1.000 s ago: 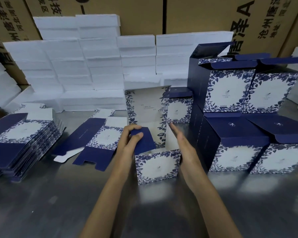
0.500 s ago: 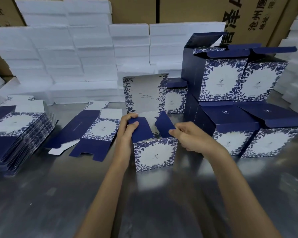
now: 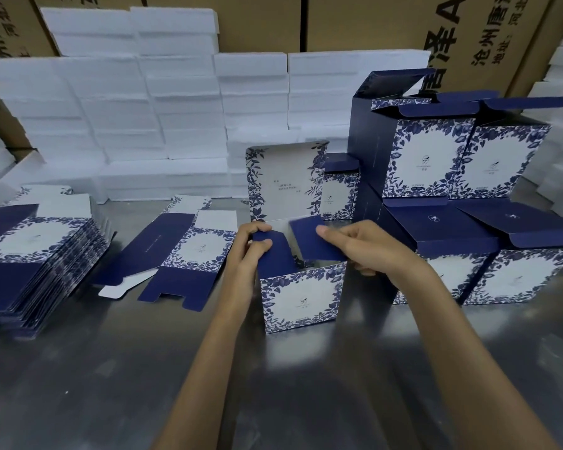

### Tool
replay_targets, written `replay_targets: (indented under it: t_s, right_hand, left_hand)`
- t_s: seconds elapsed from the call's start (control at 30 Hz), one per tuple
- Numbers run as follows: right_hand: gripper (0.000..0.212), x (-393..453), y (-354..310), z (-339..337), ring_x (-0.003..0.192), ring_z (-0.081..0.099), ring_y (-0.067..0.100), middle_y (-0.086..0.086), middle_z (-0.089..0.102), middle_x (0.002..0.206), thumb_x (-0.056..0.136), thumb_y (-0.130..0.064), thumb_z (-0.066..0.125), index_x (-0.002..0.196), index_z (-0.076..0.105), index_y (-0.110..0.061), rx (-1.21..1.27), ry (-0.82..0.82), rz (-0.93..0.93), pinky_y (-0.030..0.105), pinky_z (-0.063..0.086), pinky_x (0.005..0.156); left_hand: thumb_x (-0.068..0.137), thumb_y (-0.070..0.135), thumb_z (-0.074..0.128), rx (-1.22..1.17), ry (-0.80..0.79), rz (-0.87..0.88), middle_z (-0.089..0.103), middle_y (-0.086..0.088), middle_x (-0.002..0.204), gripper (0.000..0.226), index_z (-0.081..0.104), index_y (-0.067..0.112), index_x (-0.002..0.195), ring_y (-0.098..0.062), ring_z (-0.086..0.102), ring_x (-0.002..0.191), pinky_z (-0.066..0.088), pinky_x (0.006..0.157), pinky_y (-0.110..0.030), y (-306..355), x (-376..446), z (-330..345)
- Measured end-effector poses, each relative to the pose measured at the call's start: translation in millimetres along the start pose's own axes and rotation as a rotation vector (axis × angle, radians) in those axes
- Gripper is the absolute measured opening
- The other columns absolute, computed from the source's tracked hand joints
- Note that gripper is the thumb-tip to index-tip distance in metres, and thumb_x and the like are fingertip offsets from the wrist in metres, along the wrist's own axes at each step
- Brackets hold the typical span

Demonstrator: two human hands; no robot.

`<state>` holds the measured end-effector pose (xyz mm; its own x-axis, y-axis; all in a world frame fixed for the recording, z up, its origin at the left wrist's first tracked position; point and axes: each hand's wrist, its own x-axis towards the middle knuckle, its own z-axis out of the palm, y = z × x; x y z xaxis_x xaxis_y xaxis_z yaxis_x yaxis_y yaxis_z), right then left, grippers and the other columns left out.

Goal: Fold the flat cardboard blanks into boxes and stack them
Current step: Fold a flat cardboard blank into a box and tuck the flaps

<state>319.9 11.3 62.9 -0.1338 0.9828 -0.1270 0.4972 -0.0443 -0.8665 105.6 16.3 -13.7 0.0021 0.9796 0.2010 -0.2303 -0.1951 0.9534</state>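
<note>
A blue-and-white floral box (image 3: 301,295) stands upright on the steel table, its lid panel raised at the back. My left hand (image 3: 247,254) pinches the box's left navy side flap (image 3: 273,251). My right hand (image 3: 358,246) pinches the right navy side flap (image 3: 309,237), tilting it inward over the opening. A pile of flat blanks (image 3: 36,251) lies at the left. One loose flat blank (image 3: 182,251) lies beside my left hand. Folded boxes (image 3: 452,157) are stacked two high at the right.
White foam slabs (image 3: 163,102) are piled along the back of the table, with brown shipping cartons (image 3: 260,24) behind them. One small folded box (image 3: 340,193) stands behind the raised lid. Bare steel tabletop (image 3: 111,368) spreads in front.
My right hand went from lying flat beside the box to pinching the right flap and bending it inward. The left hand kept its hold on the left flap.
</note>
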Motion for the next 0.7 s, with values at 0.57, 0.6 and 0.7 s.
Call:
replay_targets:
  t_s: [0.57,0.6,0.7]
  right_hand:
    - [0.033,16,10,21,0.118,0.055,0.001,-0.026,0.06,0.118,0.103,-0.017,0.051,0.108,0.062,-0.048,0.458,0.236,-0.119,0.024,0.046,0.095]
    - [0.037,13,10,25,0.119,0.057,0.004,-0.026,0.062,0.117,0.103,-0.013,0.051,0.105,0.065,-0.047,0.488,0.245,-0.119,0.024,0.048,0.096]
    - [0.039,9,19,30,0.118,0.064,0.017,-0.013,0.073,0.112,0.103,-0.011,0.047,0.096,0.075,-0.037,0.524,0.298,-0.116,0.037,0.05,0.104]
  left_hand:
    - [0.087,0.024,0.069,-0.095,0.033,0.012,0.071,0.023,0.11,0.052,0.054,0.053,0.127,-0.016,0.069,0.109,0.057,0.08,-0.027,7,-4,11]
    - [0.086,0.027,0.069,-0.085,0.038,0.016,0.07,0.021,0.112,0.049,0.056,0.051,0.127,-0.014,0.069,0.109,0.057,0.08,-0.026,8,-4,11]
    - [0.085,0.034,0.063,-0.063,0.118,0.007,0.07,0.013,0.117,0.027,0.067,0.041,0.111,-0.013,0.066,0.113,0.053,0.095,-0.039,7,-2,13]
